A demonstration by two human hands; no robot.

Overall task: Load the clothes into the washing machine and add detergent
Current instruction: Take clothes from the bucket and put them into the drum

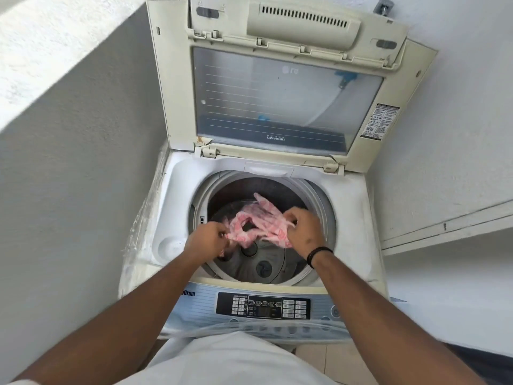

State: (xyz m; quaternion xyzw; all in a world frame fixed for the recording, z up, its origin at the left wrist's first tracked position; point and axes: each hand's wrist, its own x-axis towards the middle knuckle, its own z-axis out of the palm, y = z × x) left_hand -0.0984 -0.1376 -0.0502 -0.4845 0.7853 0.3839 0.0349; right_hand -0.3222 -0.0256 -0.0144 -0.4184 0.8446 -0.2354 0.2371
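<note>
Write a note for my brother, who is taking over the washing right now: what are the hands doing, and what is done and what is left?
Left hand: pinches one end of the pink cloth.
Right hand: its grip is on the other end.
The cloth hangs between them over the open drum; lid up.
Done: lid opened, cloth brought over the drum. No other clothes show inside.
Left: drop the cloth in, load any more clothes, add detergent. No detergent is in view.
</note>
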